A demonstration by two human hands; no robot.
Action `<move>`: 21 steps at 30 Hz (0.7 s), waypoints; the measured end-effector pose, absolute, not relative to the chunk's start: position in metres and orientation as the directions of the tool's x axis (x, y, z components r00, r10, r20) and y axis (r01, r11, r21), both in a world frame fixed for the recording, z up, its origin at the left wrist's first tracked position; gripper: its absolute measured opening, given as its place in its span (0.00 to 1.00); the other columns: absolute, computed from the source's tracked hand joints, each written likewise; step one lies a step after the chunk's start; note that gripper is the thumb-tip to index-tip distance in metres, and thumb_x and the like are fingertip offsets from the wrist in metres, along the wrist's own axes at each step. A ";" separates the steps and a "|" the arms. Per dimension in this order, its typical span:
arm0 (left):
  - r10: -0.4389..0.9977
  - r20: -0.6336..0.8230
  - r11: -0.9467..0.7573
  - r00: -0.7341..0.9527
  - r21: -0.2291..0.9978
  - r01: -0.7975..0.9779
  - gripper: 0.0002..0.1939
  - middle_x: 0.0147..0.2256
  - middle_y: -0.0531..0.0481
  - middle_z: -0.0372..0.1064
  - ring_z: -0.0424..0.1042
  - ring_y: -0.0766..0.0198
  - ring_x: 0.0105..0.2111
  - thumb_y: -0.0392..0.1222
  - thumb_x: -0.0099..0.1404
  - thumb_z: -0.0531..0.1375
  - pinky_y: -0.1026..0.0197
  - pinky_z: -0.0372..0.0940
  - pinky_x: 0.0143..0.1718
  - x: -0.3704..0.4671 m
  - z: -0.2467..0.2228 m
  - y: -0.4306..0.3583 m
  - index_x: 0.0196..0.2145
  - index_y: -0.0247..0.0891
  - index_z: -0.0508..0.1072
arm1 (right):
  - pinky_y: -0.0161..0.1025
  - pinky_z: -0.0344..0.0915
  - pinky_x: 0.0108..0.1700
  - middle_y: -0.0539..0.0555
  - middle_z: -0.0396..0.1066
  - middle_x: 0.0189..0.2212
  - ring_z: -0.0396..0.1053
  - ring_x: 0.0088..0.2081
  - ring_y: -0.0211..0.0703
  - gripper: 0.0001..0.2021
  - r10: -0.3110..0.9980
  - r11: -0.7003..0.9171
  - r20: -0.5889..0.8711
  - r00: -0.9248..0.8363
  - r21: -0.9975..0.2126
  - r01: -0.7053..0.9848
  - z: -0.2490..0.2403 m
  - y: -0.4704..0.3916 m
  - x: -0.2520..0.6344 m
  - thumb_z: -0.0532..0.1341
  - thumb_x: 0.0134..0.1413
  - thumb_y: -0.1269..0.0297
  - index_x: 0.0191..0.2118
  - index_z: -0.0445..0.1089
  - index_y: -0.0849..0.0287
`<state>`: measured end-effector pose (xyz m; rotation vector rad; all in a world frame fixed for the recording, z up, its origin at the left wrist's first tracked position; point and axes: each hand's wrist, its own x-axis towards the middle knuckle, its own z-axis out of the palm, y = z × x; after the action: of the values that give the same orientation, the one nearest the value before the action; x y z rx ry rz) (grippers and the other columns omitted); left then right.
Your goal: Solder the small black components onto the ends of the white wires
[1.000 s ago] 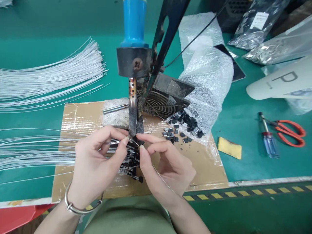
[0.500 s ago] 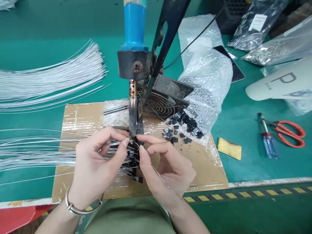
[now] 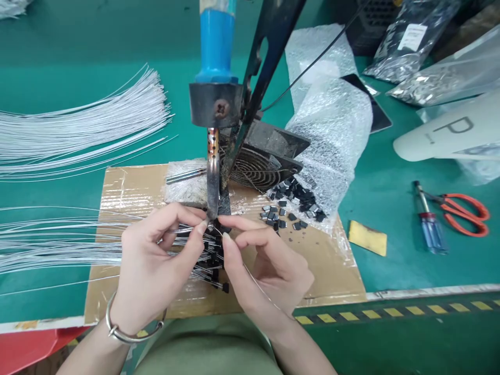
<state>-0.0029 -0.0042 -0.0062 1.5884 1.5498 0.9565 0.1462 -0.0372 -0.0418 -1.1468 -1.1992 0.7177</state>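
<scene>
Centre: left hand (image 3: 154,258) pinches a tiny part (image 3: 207,221), mostly hidden; right hand (image 3: 275,271) pinches solder wire (image 3: 258,285); upper right — clear plastic bag (image 3: 464,70) holding small metallic pieces (image 3: 425,87).

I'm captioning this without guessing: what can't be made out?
In the head view:
Anything between the fingertips of the left hand: hidden by its fingers.
Whether the thin wire in the right hand touches the tip of the soldering iron: too small.
Left ends of the upper wire bundle: cut off by the left edge.
</scene>
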 end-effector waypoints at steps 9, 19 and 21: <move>0.999 0.033 -0.031 0.006 0.864 0.502 0.05 0.35 0.57 0.82 0.77 0.66 0.33 0.36 0.65 0.67 0.64 0.61 0.26 -0.002 -0.007 -0.002 0.31 0.44 0.79 | 0.37 0.79 0.49 0.57 0.84 0.44 0.84 0.45 0.43 0.10 0.907 0.306 0.339 0.251 -0.938 0.162 -0.043 -0.036 0.147 0.66 0.59 0.81 0.35 0.72 0.58; 0.999 0.034 -0.038 0.018 0.865 0.500 0.06 0.35 0.56 0.81 0.78 0.65 0.35 0.36 0.66 0.66 0.63 0.64 0.29 -0.002 -0.007 -0.004 0.31 0.44 0.79 | 0.42 0.83 0.47 0.58 0.85 0.42 0.85 0.42 0.45 0.10 0.870 0.337 0.423 0.254 -0.885 0.322 -0.038 -0.034 0.144 0.66 0.60 0.79 0.37 0.72 0.56; 0.999 0.032 -0.036 0.016 0.866 0.499 0.05 0.36 0.56 0.82 0.78 0.64 0.35 0.36 0.66 0.66 0.63 0.65 0.29 -0.002 -0.006 -0.004 0.31 0.44 0.79 | 0.42 0.83 0.46 0.57 0.85 0.42 0.85 0.41 0.44 0.10 0.861 0.350 0.445 0.247 -0.870 0.347 -0.037 -0.034 0.144 0.66 0.60 0.79 0.38 0.72 0.55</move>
<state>-0.0016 -0.0042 -0.0064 1.6157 1.5598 0.9363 0.1443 -0.0339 -0.0367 -1.2266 -1.3354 0.5083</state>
